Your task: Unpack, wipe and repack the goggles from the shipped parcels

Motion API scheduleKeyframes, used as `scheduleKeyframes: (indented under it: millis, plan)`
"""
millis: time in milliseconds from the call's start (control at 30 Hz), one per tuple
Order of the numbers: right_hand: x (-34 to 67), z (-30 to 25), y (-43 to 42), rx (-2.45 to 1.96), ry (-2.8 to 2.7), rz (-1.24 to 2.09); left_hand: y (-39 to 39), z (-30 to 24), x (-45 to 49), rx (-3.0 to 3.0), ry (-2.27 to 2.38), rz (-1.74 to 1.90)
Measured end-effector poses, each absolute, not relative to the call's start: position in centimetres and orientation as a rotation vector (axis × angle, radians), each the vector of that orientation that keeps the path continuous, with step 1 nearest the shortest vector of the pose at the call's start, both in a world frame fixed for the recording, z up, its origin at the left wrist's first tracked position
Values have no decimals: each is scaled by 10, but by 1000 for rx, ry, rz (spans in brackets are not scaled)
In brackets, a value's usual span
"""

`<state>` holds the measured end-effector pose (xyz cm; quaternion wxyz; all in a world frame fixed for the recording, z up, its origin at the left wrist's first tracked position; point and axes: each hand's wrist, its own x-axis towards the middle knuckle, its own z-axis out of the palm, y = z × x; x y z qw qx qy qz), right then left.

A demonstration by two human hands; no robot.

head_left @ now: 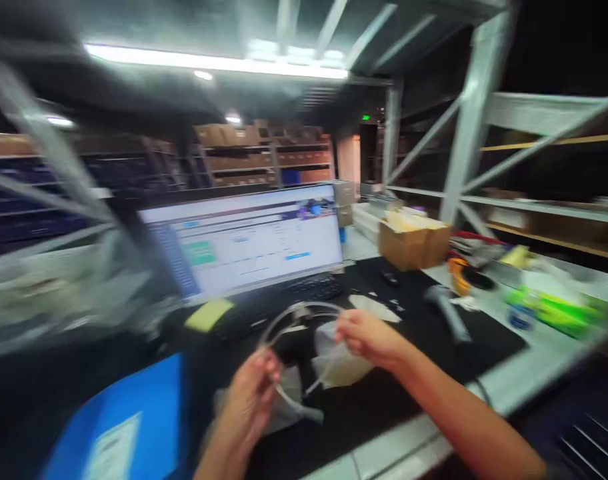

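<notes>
The picture is blurred by motion. My left hand [251,393] is closed in a pinch on a coiled pale cable [294,313] that loops up between both hands over the black mat [424,347]. My right hand [367,337] is closed on the other side of the loop and on a clear plastic bag [337,363] hanging under it. One cable end with a plug [311,413] hangs below my left hand. Another clear bag [289,400] lies on the mat beneath.
A lit monitor [244,240] and black keyboard [314,288] stand behind the hands. A yellow pad [209,315], an open cardboard box [411,240], a grey handheld tool [447,310], green and orange items [549,303] and a blue bin [124,427] surround the mat. Metal shelving [474,133] rises right.
</notes>
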<state>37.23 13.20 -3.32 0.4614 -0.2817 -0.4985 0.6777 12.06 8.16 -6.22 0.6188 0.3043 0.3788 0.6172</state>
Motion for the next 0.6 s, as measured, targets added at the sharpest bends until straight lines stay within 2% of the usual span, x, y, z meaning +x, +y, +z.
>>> scheduleKeyframes:
  millis: [133, 333, 467, 600]
  plan:
    - [369, -41, 165, -642, -1266, 1914, 81, -57, 126, 741, 792, 1488]
    - [385, -36, 187, -868, -1559, 1989, 84, -59, 117, 802, 758, 1537]
    - [377, -32, 192, -1109, -1680, 1732, 89, -68, 120, 888, 860, 1504]
    - [375, -44, 203, -1180, -1681, 1444, 58, -58, 123, 1050, 1115, 1684]
